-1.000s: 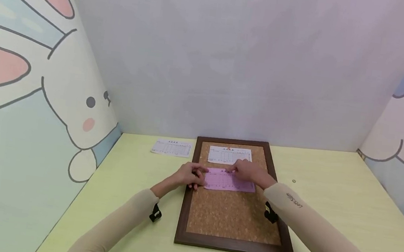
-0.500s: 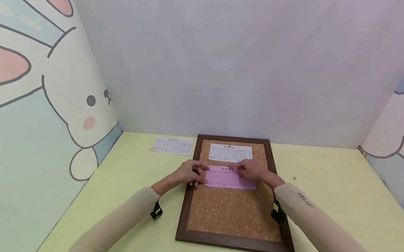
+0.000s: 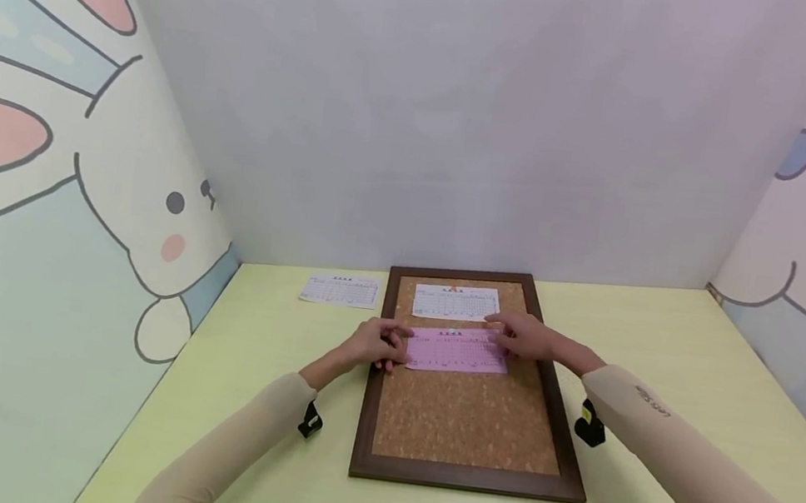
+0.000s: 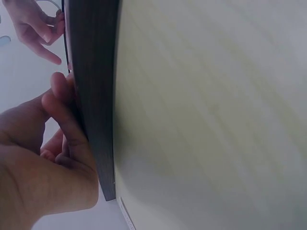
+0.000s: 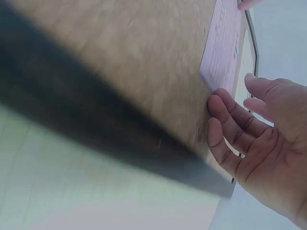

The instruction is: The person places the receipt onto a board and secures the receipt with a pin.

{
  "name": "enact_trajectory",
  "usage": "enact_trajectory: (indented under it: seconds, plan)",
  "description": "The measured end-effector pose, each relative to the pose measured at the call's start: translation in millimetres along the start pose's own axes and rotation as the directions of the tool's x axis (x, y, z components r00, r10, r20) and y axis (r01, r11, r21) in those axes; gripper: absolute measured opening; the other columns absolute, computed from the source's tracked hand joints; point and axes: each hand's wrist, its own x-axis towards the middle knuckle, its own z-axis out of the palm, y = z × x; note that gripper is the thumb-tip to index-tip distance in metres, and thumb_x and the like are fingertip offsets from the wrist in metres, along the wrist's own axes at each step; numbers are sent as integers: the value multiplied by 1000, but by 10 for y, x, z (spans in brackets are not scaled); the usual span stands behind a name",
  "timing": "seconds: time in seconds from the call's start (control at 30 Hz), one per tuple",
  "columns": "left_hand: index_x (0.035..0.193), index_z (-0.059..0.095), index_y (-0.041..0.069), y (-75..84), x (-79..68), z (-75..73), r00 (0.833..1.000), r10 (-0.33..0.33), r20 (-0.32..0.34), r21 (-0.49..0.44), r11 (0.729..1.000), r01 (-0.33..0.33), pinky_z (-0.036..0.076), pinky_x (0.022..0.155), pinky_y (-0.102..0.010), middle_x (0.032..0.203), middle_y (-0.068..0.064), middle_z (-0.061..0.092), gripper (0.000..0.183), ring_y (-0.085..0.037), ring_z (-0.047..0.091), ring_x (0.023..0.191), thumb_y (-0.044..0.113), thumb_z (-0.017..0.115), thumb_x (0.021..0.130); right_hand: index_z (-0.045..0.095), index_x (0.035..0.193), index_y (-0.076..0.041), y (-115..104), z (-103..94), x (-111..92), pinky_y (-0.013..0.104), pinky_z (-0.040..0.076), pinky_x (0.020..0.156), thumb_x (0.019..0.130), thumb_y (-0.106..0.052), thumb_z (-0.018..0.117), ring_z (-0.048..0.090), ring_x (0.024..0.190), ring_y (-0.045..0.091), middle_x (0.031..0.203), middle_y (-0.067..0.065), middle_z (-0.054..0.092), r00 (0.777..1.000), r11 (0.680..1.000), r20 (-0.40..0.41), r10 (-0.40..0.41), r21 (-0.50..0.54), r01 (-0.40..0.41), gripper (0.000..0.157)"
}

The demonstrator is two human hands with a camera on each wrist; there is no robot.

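A pink printed slip [image 3: 454,357] lies across the cork board [image 3: 464,427], which has a dark brown frame. At its top edge is a small pale spot, too small to identify surely. My left hand [image 3: 371,343] rests at the slip's left edge, index finger at the upper corner and thumb at the lower one. My right hand [image 3: 524,336] is over the slip's upper right corner, index finger extended. In the right wrist view, the right fingers [image 5: 225,112] are loosely bent near the pink slip [image 5: 223,52] and hold nothing.
A white printed slip [image 3: 455,304] lies higher on the board, with a small orange spot at its top. Another white slip [image 3: 340,290] lies on the pale yellow table [image 3: 272,336], left of the board. A grey wall [image 3: 464,125] stands behind, with cartoon-painted walls at both sides.
My right hand has moved rightward from the middle of the pink slip's top edge to its right end. My left hand stays at the left edge. A tiny ring on the table is now hidden.
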Motion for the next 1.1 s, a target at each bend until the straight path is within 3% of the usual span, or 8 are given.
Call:
enact_trajectory:
  seconds: [0.17,0.4,0.57,0.8,1.1]
  plan:
    - [125,68,2,-7,20,2,1000,16,-4,25,1000,-16,45,48,-21,77,-2,71,41,-8,61,50,4,80,86,45,146,11,123,-111,-184,26,47,63,103,-11,57,58,71,14,84,10,66,998,998,-42,55,26,-54,49]
    - [126,67,3,23,35,0,1000,1,-4,35,999,-1,46,48,-20,77,-4,71,41,-8,61,51,4,80,86,54,137,14,301,-267,-462,35,56,73,93,-9,72,67,88,25,100,17,66,995,997,-101,23,-68,-29,52]
    - [125,68,2,43,33,20,1000,14,-19,53,999,-13,46,48,-21,79,-8,71,40,-8,60,49,3,79,87,49,139,16,430,-326,-610,39,58,75,88,-13,79,71,95,35,109,26,60,992,994,-66,107,-25,-109,66]
    - [124,67,1,63,34,45,1000,22,-22,49,999,-21,46,47,-20,78,-8,71,39,-8,59,49,1,78,87,42,145,16,498,-336,-666,38,59,78,91,-15,77,73,99,36,109,24,69,992,992,1,123,40,-123,71]
    - [124,67,4,52,-35,-55,996,-18,89,77,997,11,49,55,-21,81,-2,67,33,-10,64,60,8,75,92,41,146,14,505,-297,-666,32,56,74,92,-14,75,72,95,30,101,19,71,990,987,18,137,81,-138,70]
